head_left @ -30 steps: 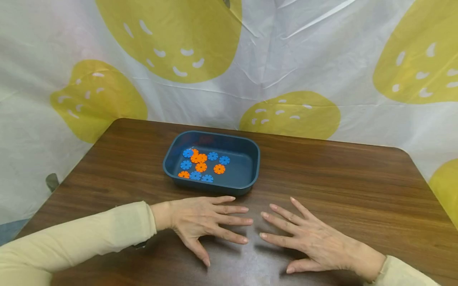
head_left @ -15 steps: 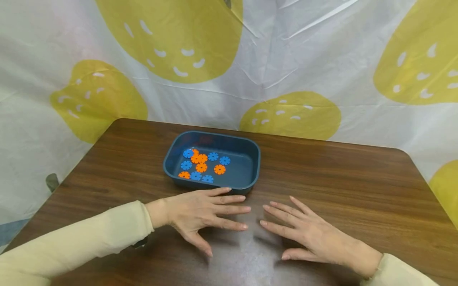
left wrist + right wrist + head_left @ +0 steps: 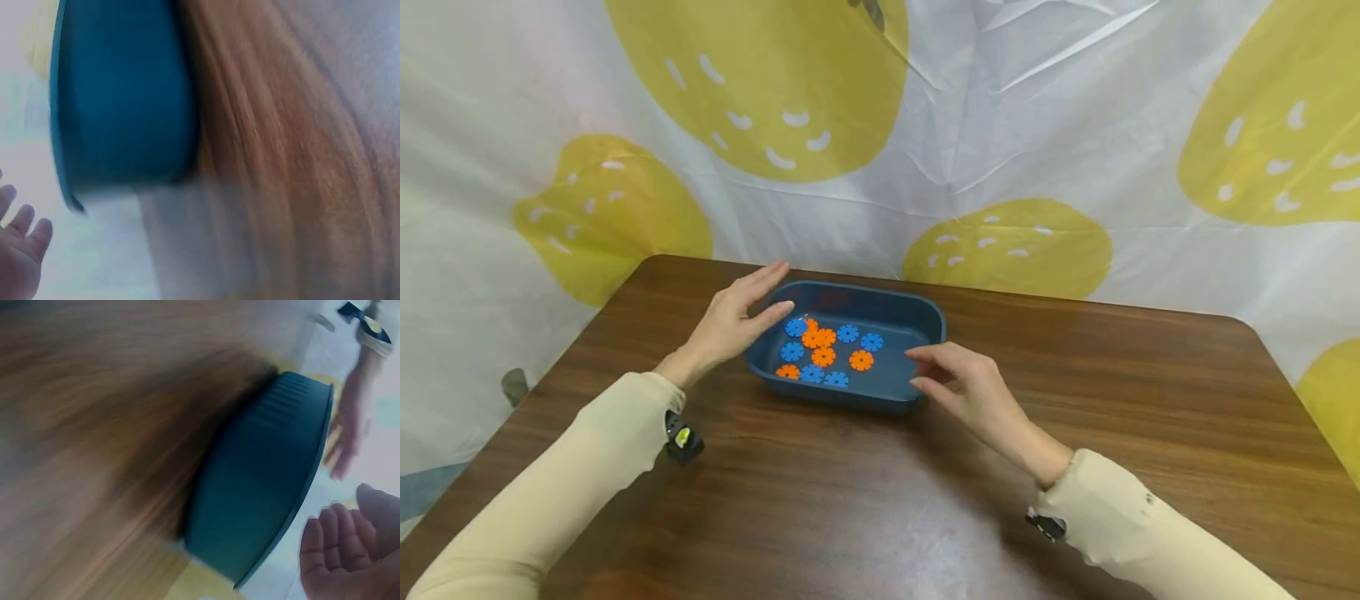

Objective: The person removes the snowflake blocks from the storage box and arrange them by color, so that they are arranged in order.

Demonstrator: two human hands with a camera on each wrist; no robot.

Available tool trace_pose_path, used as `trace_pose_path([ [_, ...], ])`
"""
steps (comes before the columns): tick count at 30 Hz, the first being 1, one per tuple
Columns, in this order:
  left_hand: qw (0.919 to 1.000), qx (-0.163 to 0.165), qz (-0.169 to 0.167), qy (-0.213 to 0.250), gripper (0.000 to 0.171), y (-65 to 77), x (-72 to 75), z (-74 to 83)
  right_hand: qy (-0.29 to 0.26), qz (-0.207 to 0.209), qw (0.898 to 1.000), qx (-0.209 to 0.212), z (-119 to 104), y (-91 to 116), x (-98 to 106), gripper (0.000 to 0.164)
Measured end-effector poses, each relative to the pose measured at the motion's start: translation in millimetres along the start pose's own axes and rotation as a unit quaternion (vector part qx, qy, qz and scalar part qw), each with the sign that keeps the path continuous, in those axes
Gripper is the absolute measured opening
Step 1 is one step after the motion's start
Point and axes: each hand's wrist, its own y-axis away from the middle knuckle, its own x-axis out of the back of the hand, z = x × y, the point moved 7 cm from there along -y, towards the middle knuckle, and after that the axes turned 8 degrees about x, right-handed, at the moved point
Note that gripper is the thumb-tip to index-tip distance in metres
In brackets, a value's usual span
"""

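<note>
Left hand, blue tray, right hand

The left hand is beside the tray's left end, thumb and fingers apart. The tray sits on the brown table, its orange discs and blue discs mostly leftward. Near its right end, the right hand curves, thumb and fingertips apart.

Long cream sleeves, black left wrist device with yellow-green patch, black right wrist device

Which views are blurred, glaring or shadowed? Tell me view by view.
Head: fairly clear, with pale glare on the table in the lower middle and a soft shadow below the right hand; left wrist: tray soft-edged, cloth washed out; right wrist: table grain smeared, cloth overexposed.
</note>
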Motion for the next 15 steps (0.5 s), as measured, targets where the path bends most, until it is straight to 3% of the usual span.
trace_pose_path([
  [2,0.9981,0.056,0.011,0.023,0.058,-0.5,2.5,-19.5,-0.014,-0.005,0.999,-0.039,5.6,-11.6,-10.2,0.027],
  [5,0.9934,0.106,0.017,0.042,0.058,1.6,1.3,-38.4,-0.029,-0.02,0.995,-0.097,15.1,-25.2,-25.8,0.022],
  [9,0.9891,0.139,0.013,0.048,0.058,5.4,-4.5,-50.8,-0.045,-0.047,0.986,-0.156,26.8,-37.2,-45.1,0.02],
  [15,0.9847,0.165,0.008,0.056,0.054,8.9,-13.6,-55.0,-0.054,-0.11,0.968,-0.219,37.3,-48.4,-71.4,0.021],
])
